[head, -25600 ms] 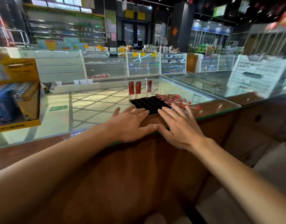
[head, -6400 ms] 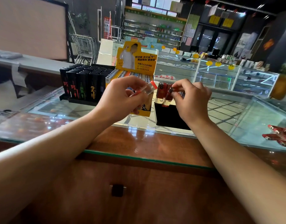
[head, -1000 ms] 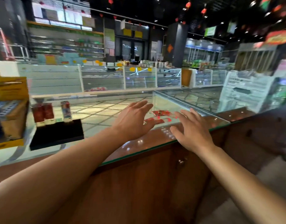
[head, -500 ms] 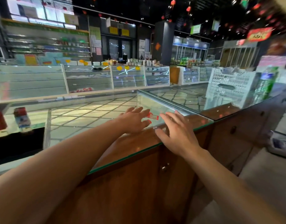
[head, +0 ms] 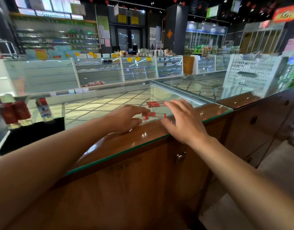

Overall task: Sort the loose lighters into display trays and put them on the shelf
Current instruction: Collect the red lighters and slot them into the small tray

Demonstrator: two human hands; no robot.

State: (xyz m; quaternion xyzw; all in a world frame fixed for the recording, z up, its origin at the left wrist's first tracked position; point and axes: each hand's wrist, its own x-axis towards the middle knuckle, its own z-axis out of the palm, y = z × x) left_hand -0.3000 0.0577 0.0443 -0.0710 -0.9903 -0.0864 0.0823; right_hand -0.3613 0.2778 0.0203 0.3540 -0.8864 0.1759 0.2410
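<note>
Red lighters (head: 155, 104) lie on the glass counter (head: 99, 112); left hand (head: 126, 119) pinches the nearest lighter (head: 153, 115), right hand (head: 184, 120) spread open beside it.

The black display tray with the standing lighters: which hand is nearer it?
Left. The left hand is on the glass counter between the black display tray and the loose lighters; the right hand is beyond them, farther right.

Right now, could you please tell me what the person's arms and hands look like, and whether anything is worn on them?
Both forearms are bare, with no sleeves in view. The left hand and right hand wear no gloves, and no watch, bracelet or ring shows on either.
</note>
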